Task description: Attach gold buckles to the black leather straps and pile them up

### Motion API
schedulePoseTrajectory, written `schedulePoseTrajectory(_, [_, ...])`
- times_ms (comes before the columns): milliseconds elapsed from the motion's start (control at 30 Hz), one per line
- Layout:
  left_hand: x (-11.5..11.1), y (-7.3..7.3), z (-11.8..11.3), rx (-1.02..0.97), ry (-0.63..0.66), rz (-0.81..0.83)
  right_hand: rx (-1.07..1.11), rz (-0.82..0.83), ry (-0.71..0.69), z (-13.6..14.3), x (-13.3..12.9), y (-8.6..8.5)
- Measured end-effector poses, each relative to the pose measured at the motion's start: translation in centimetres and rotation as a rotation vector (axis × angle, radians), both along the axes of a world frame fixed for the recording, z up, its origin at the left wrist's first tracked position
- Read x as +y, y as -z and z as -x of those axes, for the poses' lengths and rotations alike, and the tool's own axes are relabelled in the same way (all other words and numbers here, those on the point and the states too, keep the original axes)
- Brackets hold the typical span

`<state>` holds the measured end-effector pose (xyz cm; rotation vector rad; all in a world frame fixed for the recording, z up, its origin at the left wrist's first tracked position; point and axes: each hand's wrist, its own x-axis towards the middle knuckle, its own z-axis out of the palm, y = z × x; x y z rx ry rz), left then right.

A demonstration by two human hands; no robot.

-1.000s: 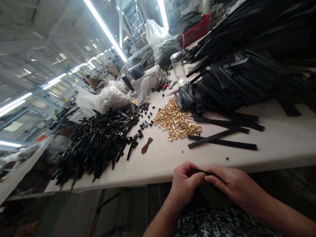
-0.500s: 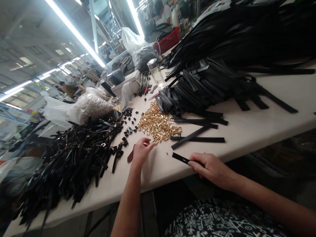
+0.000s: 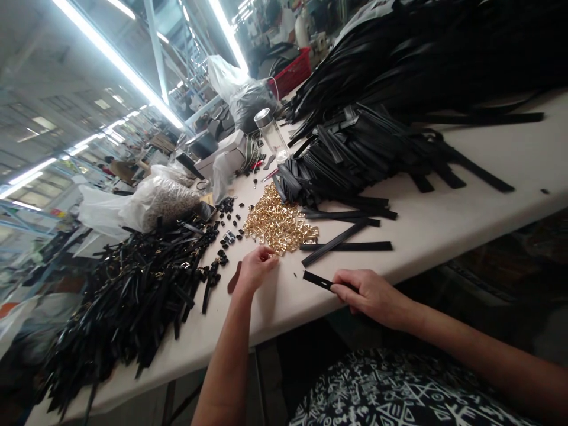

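My right hand (image 3: 366,294) is closed around a black strap (image 3: 316,280), whose free end with a small slot points left over the table's near side. At the near edge of a heap of gold buckles (image 3: 284,222), my left hand (image 3: 258,269) has its thumb and fingertips pinched together on a gold buckle (image 3: 271,255), which the fingers mostly hide. A brown leather piece (image 3: 235,278) lies beside my left wrist. Right of the heap, several loose black straps (image 3: 348,246) lie on the table, two of them crossing.
Bundled black straps (image 3: 346,157) lie behind, with a larger black pile (image 3: 426,59) farther back. Strap pieces with buckles (image 3: 137,290) cover the table's left side. A glass bottle (image 3: 272,136), a plastic bag of small parts (image 3: 164,198) and a red basket (image 3: 290,74) stand beyond.
My left fingers have closed together at the edge of the buckle heap. My right hand still grips the strap. The whole view has shifted slightly.
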<state>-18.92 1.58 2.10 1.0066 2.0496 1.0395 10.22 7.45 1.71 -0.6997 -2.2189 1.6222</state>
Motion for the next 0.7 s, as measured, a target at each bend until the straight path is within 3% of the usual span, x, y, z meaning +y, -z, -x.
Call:
schedulePoseTrajectory(167, [-2.0,-0.8,-1.8,-0.245,-0.138,-0.088,0.063,0.109,0.03,-0.1,0.0,-0.1])
schedulePoseTrajectory(300, [-3.4,-1.5,-4.5,-0.436,-0.203,-0.176,0.167,0.357,0.098,0.5,0.3,0.0])
schedulePoseTrajectory(467, [-4.1,-2.1,-8.5,-0.576,-0.166,-0.23,0.261,0.552,0.111,2.3,0.2,-0.6])
schedulePoseTrajectory(700, [-4.2,-2.4,-11.7,-0.481,-0.032,-0.319,0.292,0.491,0.118,3.8,-0.9,-1.4])
